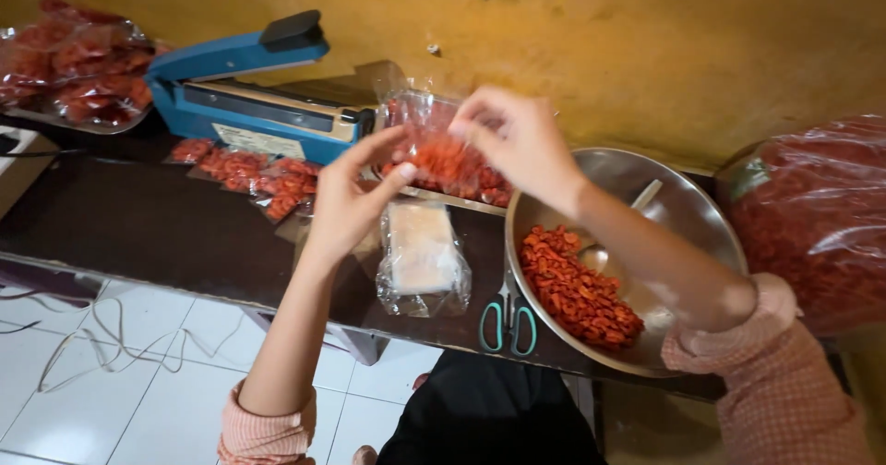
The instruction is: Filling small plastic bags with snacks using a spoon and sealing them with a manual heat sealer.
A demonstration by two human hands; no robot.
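My left hand (349, 196) and my right hand (515, 138) hold up a small clear plastic bag (432, 148) partly filled with red-orange snack pieces. Each hand pinches one side of the bag's top, above the dark table (138, 230). Just below the bag lies a stack of clear empty bags (422, 260). A steel bowl (701, 225) with more red-orange pieces (577, 290) and a spoon sits under my right forearm.
A blue heat sealer (249, 91) stands at the back of the table, with several small filled packets (254, 174) beside it. Scissors (508, 322) lie by the bowl. Large bags of red snacks sit far left (78, 64) and right (817, 220). Cables trail on the white tile floor.
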